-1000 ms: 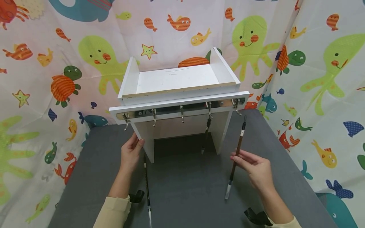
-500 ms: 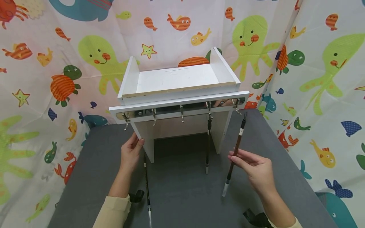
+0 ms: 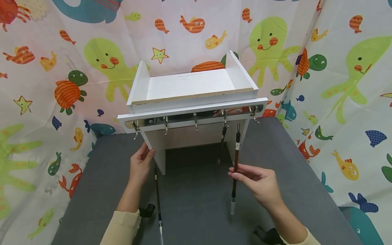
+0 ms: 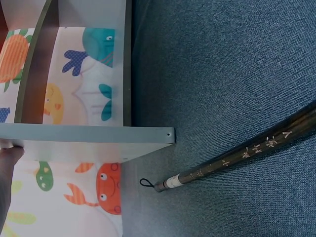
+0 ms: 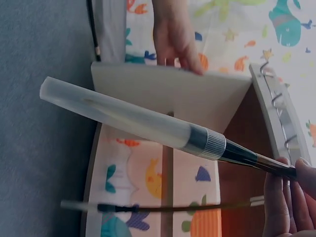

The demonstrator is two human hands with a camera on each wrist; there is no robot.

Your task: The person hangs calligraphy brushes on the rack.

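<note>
My right hand (image 3: pixel 257 182) pinches a calligraphy brush (image 3: pixel 236 156) by its brown handle, upright in front of the rack's right side. Its loop points up, below the hook rail, and a clear cap (image 5: pixel 116 111) covers the tip. A second calligraphy brush (image 3: pixel 223 141) hangs from the fourth hook (image 3: pixel 225 117). My left hand (image 3: pixel 141 163) holds the left side panel (image 3: pixel 157 153) of the white shelf rack (image 3: pixel 193 81). In the left wrist view only part of that hand shows, at the left edge.
Another capped calligraphy brush (image 3: pixel 158 197) lies on the grey cloth (image 3: pixel 190 211) beside my left forearm. Bare hooks (image 3: pixel 195 122) line the metal strip along the rack's front. A sea-animal curtain (image 3: pixel 183 37) stands behind and to the sides.
My right hand has moved left with the brush, which now stands nearly upright. The hanging brush has swung forward and back again. My left hand stays on the panel.
</note>
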